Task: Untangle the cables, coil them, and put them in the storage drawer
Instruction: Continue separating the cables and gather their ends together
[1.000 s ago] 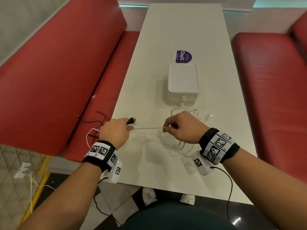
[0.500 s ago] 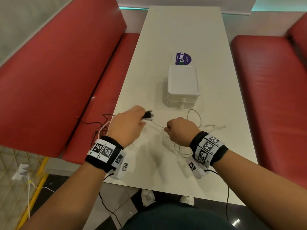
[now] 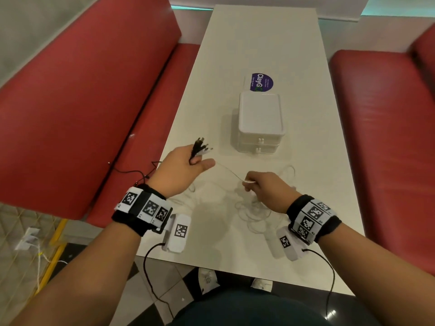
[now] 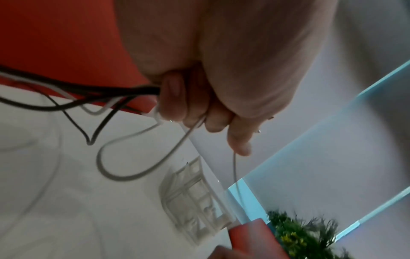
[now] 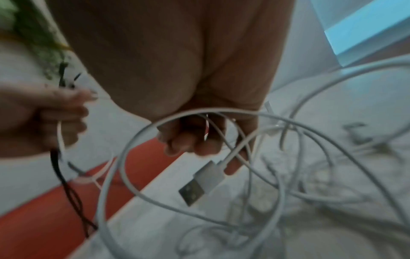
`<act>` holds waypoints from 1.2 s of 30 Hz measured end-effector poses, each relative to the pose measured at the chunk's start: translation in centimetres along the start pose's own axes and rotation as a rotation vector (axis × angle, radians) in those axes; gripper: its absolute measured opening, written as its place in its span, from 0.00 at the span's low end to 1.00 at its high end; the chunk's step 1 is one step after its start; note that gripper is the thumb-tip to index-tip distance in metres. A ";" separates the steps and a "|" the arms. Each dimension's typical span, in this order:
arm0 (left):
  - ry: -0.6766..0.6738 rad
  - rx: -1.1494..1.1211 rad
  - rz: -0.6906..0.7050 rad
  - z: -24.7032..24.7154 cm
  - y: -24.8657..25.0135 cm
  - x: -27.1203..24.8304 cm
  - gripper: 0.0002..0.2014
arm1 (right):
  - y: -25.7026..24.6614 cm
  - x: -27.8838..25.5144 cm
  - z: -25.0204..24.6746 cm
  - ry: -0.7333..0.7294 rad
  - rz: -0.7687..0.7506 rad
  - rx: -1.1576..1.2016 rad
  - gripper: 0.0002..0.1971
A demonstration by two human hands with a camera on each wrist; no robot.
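cable mess: where this could be going sideways

the left hand (image 3: pixel 182 164) is gripping a bunch of black and white cable plug ends (image 3: pixel 200 148), fingers curled tight, thumb sticking out. the right hand (image 3: pixel 263 187) is pinching a thin white cable (image 3: pixel 229 171) running taut between the two. the loose white cable tangle (image 3: pixel 253 211) is lying on the white rectangular table (image 3: pixel 259 38) under that hand, and thin black cables (image 3: pixel 131 171) are dangling over the edge onto the red padded bench (image 3: pixel 77 109). pulling harder is probably tightening knots, or dragging everything off the side. the small white plastic two-drawer storage box (image 3: pixel 260 120) is sitting shut just beyond.
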State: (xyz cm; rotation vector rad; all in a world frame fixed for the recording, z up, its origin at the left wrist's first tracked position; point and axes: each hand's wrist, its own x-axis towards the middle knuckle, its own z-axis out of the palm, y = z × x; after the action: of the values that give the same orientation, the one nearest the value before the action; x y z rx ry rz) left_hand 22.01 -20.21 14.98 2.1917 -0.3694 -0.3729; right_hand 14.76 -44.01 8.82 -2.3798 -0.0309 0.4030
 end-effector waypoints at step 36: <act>0.010 0.052 -0.065 1.2 -1.0 -0.8 0.25 | -3.3 -0.8 -2.2 0.047 -0.023 0.411 0.06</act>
State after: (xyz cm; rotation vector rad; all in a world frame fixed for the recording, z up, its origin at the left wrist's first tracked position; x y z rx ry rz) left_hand 20.92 -20.13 13.60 2.2595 -0.3058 -0.3923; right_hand 14.95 -43.08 12.75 -1.9804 0.0426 0.3084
